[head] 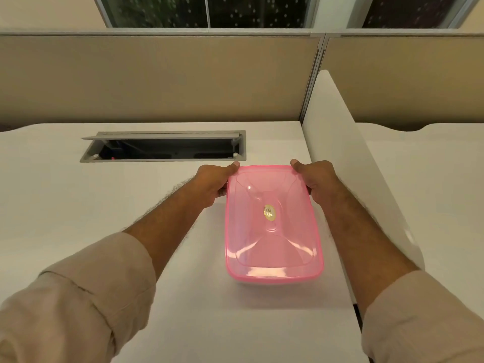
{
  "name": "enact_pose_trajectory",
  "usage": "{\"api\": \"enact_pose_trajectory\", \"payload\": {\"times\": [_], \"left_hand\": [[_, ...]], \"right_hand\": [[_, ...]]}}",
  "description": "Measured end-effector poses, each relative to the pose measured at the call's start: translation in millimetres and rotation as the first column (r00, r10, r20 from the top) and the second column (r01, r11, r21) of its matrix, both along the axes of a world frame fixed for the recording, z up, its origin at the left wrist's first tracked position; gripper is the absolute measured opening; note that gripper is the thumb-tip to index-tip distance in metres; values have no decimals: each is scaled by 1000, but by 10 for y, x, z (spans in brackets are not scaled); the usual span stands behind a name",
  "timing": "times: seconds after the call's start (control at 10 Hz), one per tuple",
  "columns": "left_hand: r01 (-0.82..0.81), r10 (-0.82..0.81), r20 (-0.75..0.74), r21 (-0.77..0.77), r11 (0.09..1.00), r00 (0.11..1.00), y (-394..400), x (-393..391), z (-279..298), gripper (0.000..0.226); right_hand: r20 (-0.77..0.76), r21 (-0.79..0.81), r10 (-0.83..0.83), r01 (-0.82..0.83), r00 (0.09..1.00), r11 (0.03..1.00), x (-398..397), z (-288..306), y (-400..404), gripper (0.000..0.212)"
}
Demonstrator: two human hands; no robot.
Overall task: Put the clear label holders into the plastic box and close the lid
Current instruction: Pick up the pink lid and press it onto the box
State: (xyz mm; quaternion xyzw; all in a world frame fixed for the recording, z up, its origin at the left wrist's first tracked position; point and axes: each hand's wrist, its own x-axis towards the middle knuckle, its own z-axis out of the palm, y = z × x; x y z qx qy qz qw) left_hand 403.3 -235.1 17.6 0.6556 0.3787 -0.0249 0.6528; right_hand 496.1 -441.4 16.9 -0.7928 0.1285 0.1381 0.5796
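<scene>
Box sits on a smooth white desk, right of centre, near a white divider, with beige partitions and a dark window beyond. A grey cable hatch lies open at the far side. Pink translucent lid covers it: glossy, rounded corners, moulded cross, small gold sticker. Left hand and right hand clamp the far corners, thumbs on top. Contents can't be made out.

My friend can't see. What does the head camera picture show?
Two hands, left hand and right hand, grip the far corners of a pink lid lying on a plastic box on a white desk. An open cable hatch sits behind it.
</scene>
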Motion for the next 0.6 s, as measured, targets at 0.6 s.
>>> {"api": "enact_pose_trajectory", "payload": {"times": [0.6], "left_hand": [[147, -168, 36, 328, 933, 985, 92, -385, 236, 50]], "right_hand": [[169, -435, 159, -71, 973, 898, -476, 243, 34, 50]]}}
